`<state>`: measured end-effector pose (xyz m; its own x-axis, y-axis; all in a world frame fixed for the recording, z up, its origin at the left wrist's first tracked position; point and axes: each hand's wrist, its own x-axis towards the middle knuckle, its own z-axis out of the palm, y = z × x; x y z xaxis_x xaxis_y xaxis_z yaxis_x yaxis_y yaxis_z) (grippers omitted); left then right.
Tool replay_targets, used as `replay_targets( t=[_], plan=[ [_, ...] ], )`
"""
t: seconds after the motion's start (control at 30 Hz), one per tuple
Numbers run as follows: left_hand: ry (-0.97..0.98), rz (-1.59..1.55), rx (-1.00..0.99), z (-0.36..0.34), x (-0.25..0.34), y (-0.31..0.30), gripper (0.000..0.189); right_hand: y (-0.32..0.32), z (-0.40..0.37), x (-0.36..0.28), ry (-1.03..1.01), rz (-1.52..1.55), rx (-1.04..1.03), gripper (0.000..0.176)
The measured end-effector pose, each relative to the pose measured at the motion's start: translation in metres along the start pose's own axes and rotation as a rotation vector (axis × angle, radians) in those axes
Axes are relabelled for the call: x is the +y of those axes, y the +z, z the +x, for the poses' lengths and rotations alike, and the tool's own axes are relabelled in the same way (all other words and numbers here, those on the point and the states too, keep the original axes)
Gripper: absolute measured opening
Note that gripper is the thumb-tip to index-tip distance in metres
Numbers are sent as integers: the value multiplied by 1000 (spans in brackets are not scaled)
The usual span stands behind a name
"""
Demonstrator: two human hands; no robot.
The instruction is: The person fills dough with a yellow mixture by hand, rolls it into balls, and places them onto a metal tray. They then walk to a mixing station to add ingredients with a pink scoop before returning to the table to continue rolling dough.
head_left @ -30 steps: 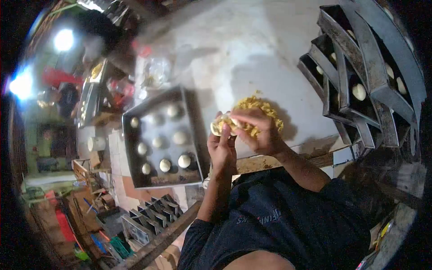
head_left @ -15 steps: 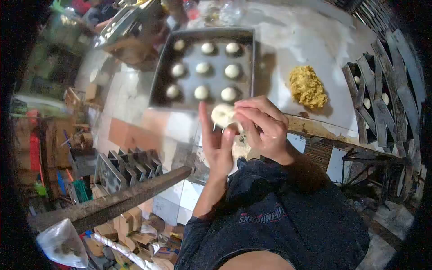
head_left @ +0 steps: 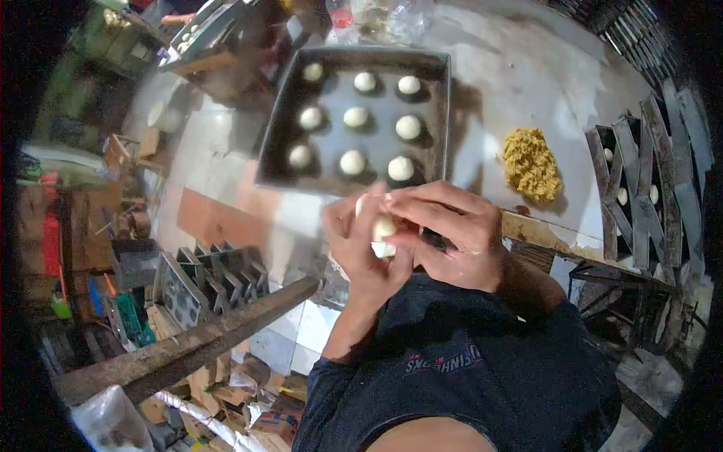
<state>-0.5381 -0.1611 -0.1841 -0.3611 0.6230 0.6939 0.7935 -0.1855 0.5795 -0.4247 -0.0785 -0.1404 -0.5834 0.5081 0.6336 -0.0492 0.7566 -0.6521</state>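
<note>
Between my two hands, in front of my chest, is a small piece of pale dough (head_left: 385, 227), partly hidden by fingers. My left hand (head_left: 358, 252) is curled around its left side, the fingers somewhat blurred. My right hand (head_left: 463, 237) pinches at it from the right with thumb and fingertips. Just beyond the hands lies a dark square baking tray (head_left: 331, 139) with several round white dough balls (head_left: 352, 162) in rows. To the right on the table sits a mound of yellow crumbly paste (head_left: 531, 166).
Stacked metal trays (head_left: 639, 196) with dough balls inside stand at the table's right edge. More metal pans (head_left: 215, 279) are at lower left, by a wooden beam (head_left: 188, 339). Plastic bags (head_left: 407, 19) lie at the back. Another tray (head_left: 199, 34) with dough balls is at upper left.
The dough, seen as a flattened round with a hollow before, is now enclosed between both hands. My left fingers have curled in from straight. The view has shifted slightly.
</note>
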Motion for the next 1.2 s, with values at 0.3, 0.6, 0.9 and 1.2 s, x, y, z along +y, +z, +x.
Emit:
replay_targets(
  t=[0.3, 0.6, 0.9, 1.2],
  plan=[
    [-66, -813, -134, 79, -19, 61, 51, -59, 51, 53, 302, 307, 98, 26],
    [-90, -931, -61, 142, -33, 83, 86, -28, 83, 99, -197, 470, 226, 31],
    [-170, -305, -354, 160, -171, 11, 30, 59, 132, 97, 266, 39, 47, 25],
    [-344, -445, -1189, 155, -252, -15, 37, 142, 132, 120, 93, -133, -110, 25]
  ],
)
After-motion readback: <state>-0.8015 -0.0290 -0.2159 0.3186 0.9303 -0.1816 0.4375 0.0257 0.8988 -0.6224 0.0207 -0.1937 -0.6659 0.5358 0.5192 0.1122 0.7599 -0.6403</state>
